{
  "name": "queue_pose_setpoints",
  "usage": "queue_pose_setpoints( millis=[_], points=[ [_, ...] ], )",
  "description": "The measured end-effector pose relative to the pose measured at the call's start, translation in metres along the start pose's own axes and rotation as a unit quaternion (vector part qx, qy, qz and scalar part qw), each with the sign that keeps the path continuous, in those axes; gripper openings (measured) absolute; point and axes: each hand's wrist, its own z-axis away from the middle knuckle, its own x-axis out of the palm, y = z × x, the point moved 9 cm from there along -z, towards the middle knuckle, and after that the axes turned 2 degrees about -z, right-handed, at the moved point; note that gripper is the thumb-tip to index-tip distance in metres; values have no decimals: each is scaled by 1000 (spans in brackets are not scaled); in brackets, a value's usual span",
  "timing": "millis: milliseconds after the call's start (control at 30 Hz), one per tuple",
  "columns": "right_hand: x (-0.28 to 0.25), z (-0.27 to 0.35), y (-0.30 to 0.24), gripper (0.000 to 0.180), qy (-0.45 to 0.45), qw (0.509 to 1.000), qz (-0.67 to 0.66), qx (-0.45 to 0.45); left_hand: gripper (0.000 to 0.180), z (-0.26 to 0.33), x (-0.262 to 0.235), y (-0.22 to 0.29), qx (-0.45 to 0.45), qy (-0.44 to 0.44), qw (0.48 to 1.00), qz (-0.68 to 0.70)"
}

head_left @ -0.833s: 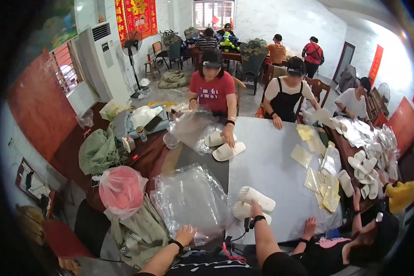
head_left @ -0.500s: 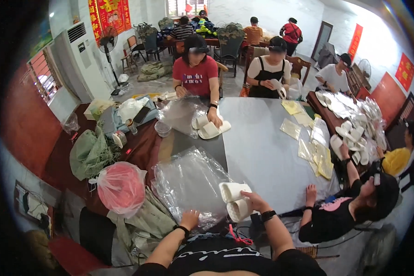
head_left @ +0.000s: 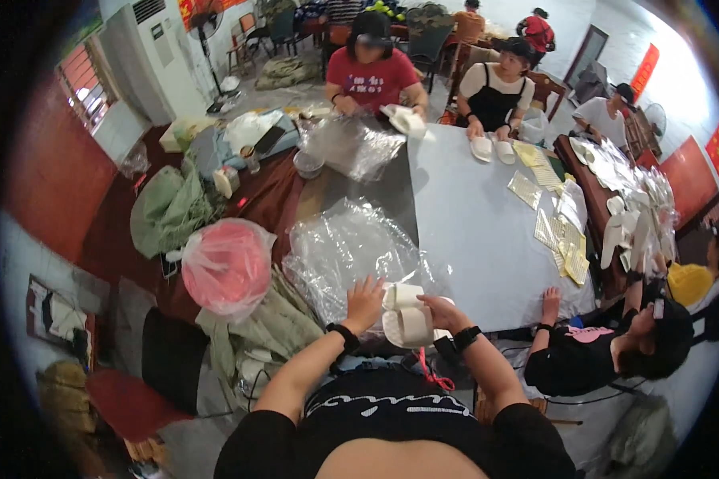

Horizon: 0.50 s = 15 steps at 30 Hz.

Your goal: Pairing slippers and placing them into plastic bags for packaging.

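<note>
My right hand [head_left: 442, 311] grips a pair of white slippers [head_left: 405, 314] at the near edge of the grey table [head_left: 471, 231]. My left hand [head_left: 364, 302] lies with fingers spread on a heap of clear plastic bags [head_left: 345, 249] just left of the slippers. Both wrists wear black bands.
A person in red [head_left: 373, 73] across the table holds white slippers beside another pile of clear bags [head_left: 351, 145]. A person in black and white [head_left: 497, 88] has slippers on the table. To the right a seated person [head_left: 607, 343] rests a hand on the edge near yellow packets [head_left: 563, 239]. A pink bagged bundle [head_left: 228, 267] sits left.
The view has tilted down and closer. My right hand has drawn the white slippers toward me to the table's near edge, and my left hand has moved up onto the plastic bags.
</note>
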Motion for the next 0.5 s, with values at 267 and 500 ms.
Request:
queue_pose_setpoints(
  millis=[267,500],
  points=[
    [53,-21,-17,47,10,983,-178,-48,43,4,-17,3,-33,-38,999,-18],
    [79,-19,-49,47,-83,968,-188,-142,48,7,-53,6,-29,37,998,-47]
  ],
)
